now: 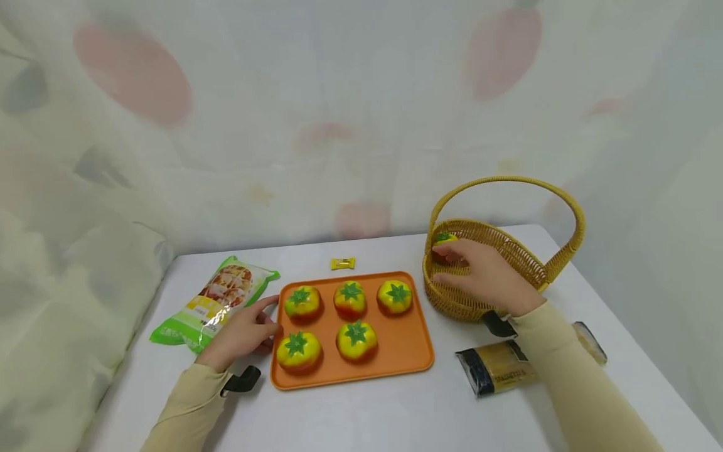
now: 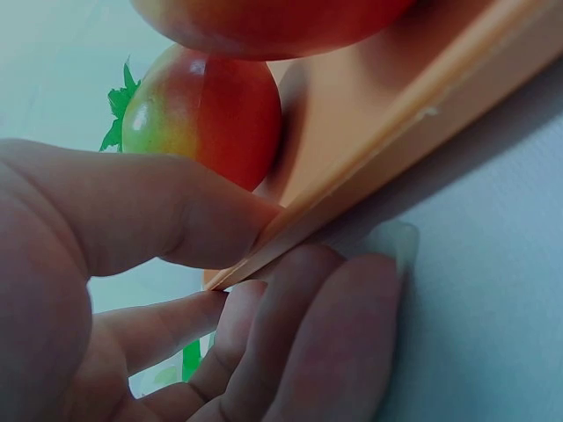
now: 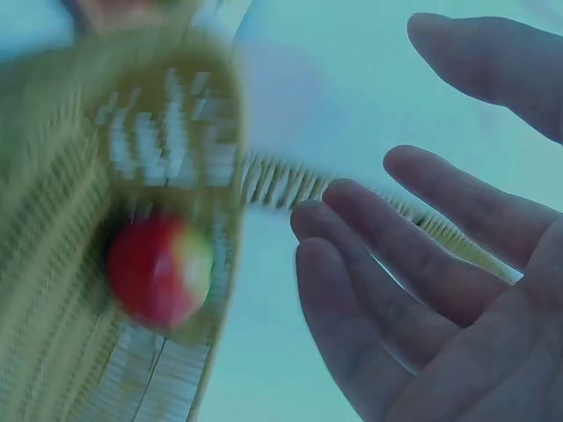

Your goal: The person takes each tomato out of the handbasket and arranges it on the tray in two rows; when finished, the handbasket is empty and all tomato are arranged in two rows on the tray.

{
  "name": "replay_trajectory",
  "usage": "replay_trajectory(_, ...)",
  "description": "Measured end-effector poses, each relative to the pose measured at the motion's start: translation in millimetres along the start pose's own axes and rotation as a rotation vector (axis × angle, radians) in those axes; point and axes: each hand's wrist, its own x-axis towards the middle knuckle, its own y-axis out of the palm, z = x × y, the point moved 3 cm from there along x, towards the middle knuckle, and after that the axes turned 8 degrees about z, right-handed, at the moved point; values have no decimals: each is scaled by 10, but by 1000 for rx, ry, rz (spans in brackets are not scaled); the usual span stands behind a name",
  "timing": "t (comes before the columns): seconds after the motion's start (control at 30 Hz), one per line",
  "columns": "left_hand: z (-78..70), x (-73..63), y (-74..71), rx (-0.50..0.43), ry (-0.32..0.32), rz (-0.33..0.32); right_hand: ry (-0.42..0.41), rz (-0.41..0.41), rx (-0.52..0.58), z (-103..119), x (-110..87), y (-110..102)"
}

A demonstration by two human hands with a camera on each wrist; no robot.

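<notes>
At the left edge of an orange tray [image 1: 398, 351], my left hand [image 1: 240, 336] pinches the rim between thumb and fingers; in the left wrist view the thumb [image 2: 189, 215] presses on the rim. Several red-and-yellow tomatoes with green star-shaped tops stand on the tray, among them a front-left tomato [image 1: 299, 351] and a far-right tomato [image 1: 394, 297]. My right hand [image 1: 488, 273] hovers over a wicker basket [image 1: 452, 301] with its fingers spread and nothing in them. One tomato [image 3: 160, 271] lies inside the basket, partly covered by the right hand in the head view.
A green-and-clear food bag [image 1: 220, 298] lies left of the tray, partly behind the left hand. Behind the tray is a small yellow wrapped candy [image 1: 342, 263]. A spaghetti pack [image 1: 497, 367] lies in front of the basket, under the right forearm. The basket's tall handle [image 1: 508, 179] arches upward.
</notes>
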Motion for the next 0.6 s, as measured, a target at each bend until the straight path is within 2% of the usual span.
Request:
replay_trajectory(0.27, 24, -3, -26, -13, 7, 12, 119, 39, -29, -434, 216, -193)
replay_trajectory(0.4, 32, 13, -38, -11, 8, 12, 144, 56, -12, -636, 374, -197)
replay_trajectory(0.6, 14, 8, -31, -20, 17, 16, 203, 94, 15, -826, 536, -161)
